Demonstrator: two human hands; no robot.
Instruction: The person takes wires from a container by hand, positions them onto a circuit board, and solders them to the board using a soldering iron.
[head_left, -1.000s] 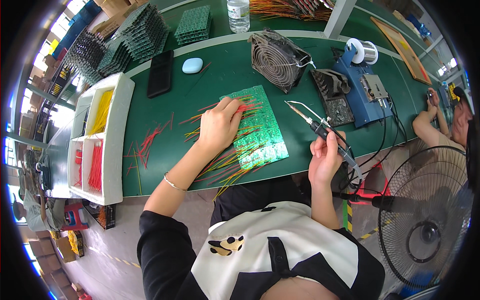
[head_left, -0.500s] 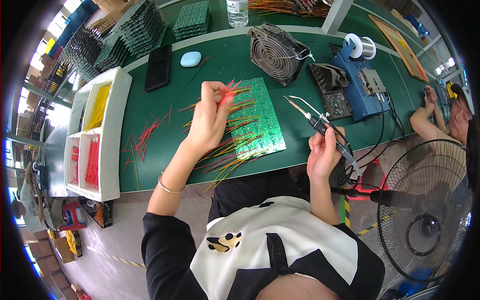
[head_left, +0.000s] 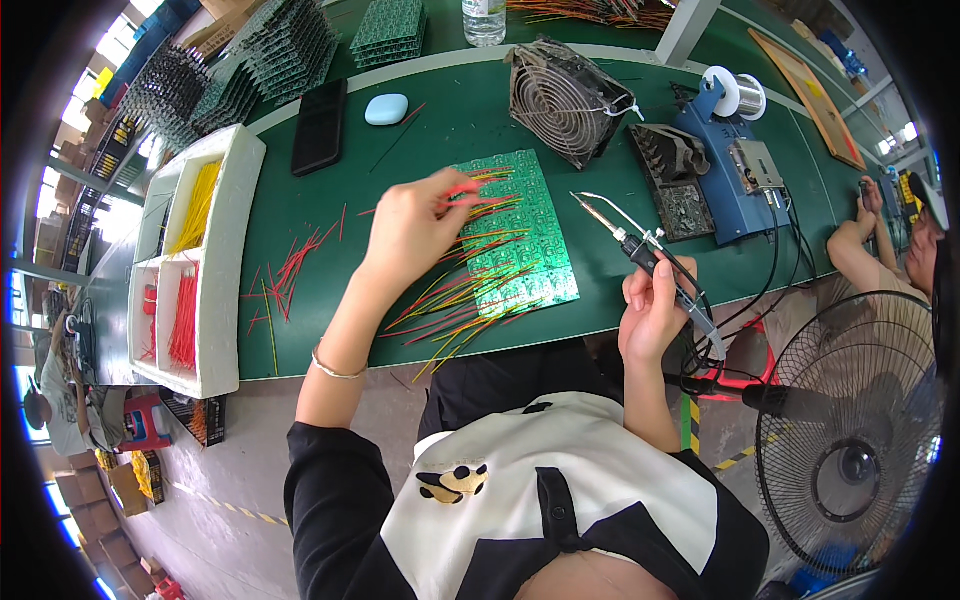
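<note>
In the fingertips of my left hand [head_left: 412, 228] are short red wires [head_left: 460, 196], pinched over the left side of a green circuit board panel [head_left: 545, 235]. Rows of red, yellow and dark wires [head_left: 440, 310] stick out leftward from that panel. My right hand [head_left: 652, 318] grips a soldering iron [head_left: 640, 252] with a thin metal guide tube beside its tip. The iron's tip points up and left, to the right of the panel and apart from it. Fingers of the left hand partly hide the wire ends.
A white foam box [head_left: 222, 270] with yellow and red wires stands left, near loose red wires [head_left: 290, 270]. Behind lie a black phone [head_left: 319, 128], a light-blue case [head_left: 386, 110] and a small fan [head_left: 565, 105]. The blue solder station [head_left: 735, 170] stands right; a co-worker sits beyond.
My left hand has turned flatter and lowered, and the red wires in its fingers now point rightward over the panel. My right hand holds the iron almost as before. The view has shifted slightly.
</note>
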